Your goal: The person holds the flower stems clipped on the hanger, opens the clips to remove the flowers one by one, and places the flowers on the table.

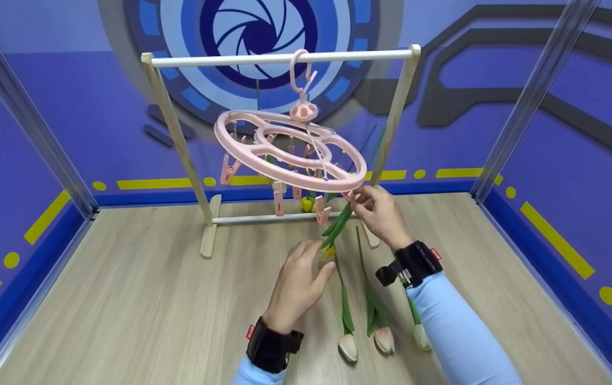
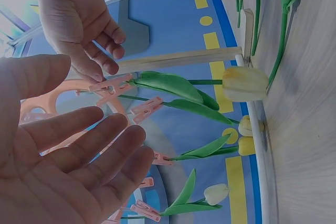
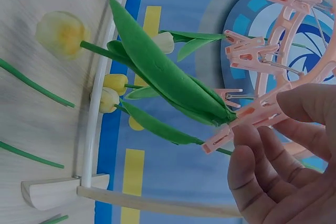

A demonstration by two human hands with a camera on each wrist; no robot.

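My right hand (image 1: 386, 216) pinches a pink clothespin (image 3: 257, 114) between thumb and fingers at the near right rim of a pink round drying hanger (image 1: 295, 179). At that clothespin's jaws, a pale yellow-white tulip (image 3: 62, 35) hangs head down, its green leaves (image 3: 163, 82) close below the clip. My left hand (image 1: 297, 280) is held beside the tulip's bloom with its fingers extended; its palm (image 2: 79, 182) holds nothing. In the head view the left fingers partly hide that bloom. Whether the clip fully grips the stem is hard to see.
The hanger hooks over the top bar (image 1: 220, 60) of a wooden-legged rack. Other tulips hang from its clips, among them a yellow one (image 2: 247, 146) and a white one (image 2: 216, 194). Several tulips, including a pink-white one (image 1: 347, 347), lie on the table (image 1: 140, 278) near my right forearm.
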